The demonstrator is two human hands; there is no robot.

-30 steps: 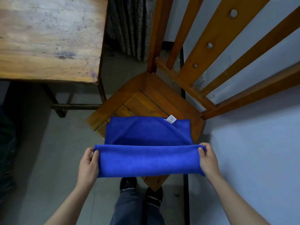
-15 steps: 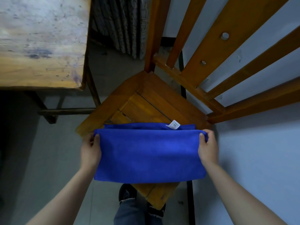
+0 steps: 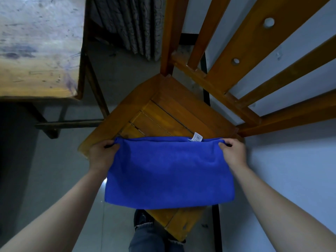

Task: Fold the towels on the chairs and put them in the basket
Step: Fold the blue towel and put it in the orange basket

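A blue towel (image 3: 169, 171) lies folded in half on the seat of a wooden chair (image 3: 174, 115), its near fold hanging over the seat's front corner. A white label (image 3: 197, 137) sticks up at its far edge. My left hand (image 3: 101, 154) pinches the far left corner of the towel. My right hand (image 3: 233, 153) pinches the far right corner. Both held corners meet the far edge of the lower layer. No basket is in view.
A worn wooden table (image 3: 36, 46) stands at the upper left, its leg and crossbar close to the chair. The chair back (image 3: 254, 51) rises at the upper right against a pale wall. A patterned curtain (image 3: 131, 24) hangs behind. My legs and shoes (image 3: 145, 231) are below the seat.
Both hands carried the near edge of the towel away from me over the lower layer, until it reached the far edge by the label. The towel now lies doubled.
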